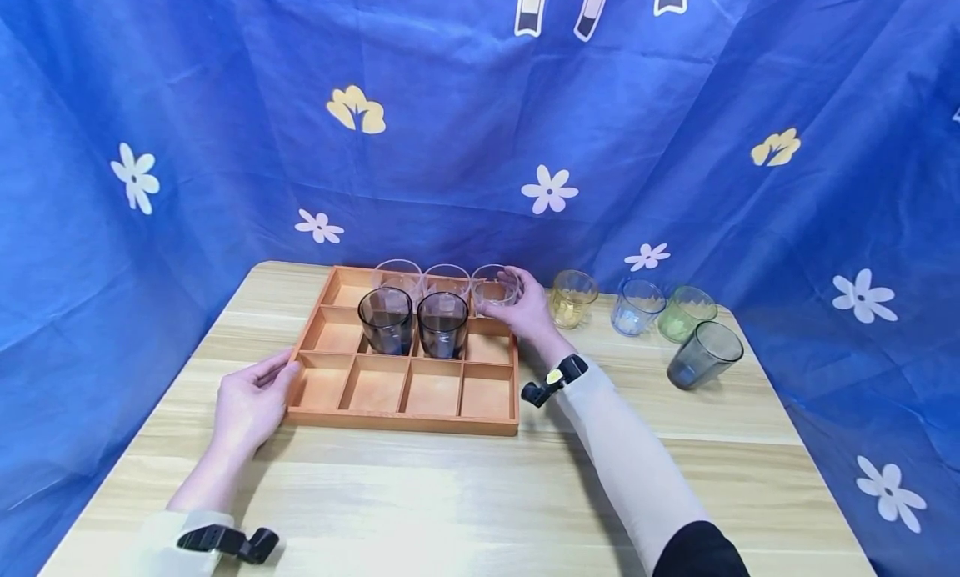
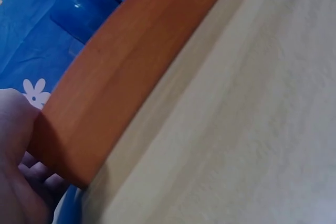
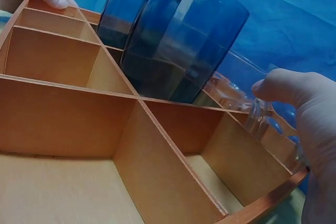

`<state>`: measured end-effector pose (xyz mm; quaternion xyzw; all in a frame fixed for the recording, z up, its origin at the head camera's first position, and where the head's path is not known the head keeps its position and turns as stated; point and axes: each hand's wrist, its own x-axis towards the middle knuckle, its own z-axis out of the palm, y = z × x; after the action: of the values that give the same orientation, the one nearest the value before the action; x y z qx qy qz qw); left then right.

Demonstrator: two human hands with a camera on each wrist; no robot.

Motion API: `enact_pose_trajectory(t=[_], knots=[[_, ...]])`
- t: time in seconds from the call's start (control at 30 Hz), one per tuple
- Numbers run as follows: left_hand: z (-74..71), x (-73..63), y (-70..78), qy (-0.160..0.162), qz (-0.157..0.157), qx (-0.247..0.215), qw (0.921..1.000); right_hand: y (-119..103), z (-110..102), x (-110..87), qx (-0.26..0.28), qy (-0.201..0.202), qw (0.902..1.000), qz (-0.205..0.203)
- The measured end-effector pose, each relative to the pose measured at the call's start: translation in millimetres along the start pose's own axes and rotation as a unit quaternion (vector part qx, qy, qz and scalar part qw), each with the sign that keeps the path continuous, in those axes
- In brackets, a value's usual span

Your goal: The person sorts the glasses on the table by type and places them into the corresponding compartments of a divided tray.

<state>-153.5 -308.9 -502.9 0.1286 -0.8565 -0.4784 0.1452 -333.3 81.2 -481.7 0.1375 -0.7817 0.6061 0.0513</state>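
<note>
A wooden divided tray (image 1: 402,423) lies on the table. My left hand (image 1: 251,400) grips its left side near the front corner, thumb and fingers on either side of the wall (image 2: 105,87). In the back right compartment a clear glass (image 1: 495,287) is held at its right side by my right hand (image 1: 528,312); the right wrist view shows the thumb (image 3: 281,85) against it. Two more clear glasses (image 1: 398,278) fill neighbouring back compartments. Two dark grey glasses (image 1: 386,323) (image 1: 443,325) stand in the middle row, in the second and third compartments from the left.
Right of the tray stand a yellow glass (image 1: 573,299), a blue glass (image 1: 638,308), a green glass (image 1: 687,314) and a taller grey glass (image 1: 705,356), near the table's right edge. A blue patterned cloth (image 1: 450,160) hangs behind the table (image 1: 360,502).
</note>
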Motion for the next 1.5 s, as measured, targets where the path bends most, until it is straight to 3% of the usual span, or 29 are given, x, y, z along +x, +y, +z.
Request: enact_pose_trajectory(t=[0.3,0.63,1.07,1.5], knots=[[0.9,-1.2,3.9,-0.003,-0.025,0.017,0.9995,-2,-1,-0.1,0.030,-0.002,0.9995,0.008],[4.8,-0.8,-1.3,0.018,-0.008,-0.005,0.9998,-9,-8,0.3,0.047,-0.009,0.9987,0.014],[5.1,0.7,-3.4,0.018,-0.013,-0.005,0.9997,-27,-38,-12.0,0.035,-0.033,0.9987,-0.017],[2.8,-1.0,-1.3,0.006,-0.021,0.000,0.9998,-53,-81,-32.6,0.040,-0.027,0.9977,-0.047]])
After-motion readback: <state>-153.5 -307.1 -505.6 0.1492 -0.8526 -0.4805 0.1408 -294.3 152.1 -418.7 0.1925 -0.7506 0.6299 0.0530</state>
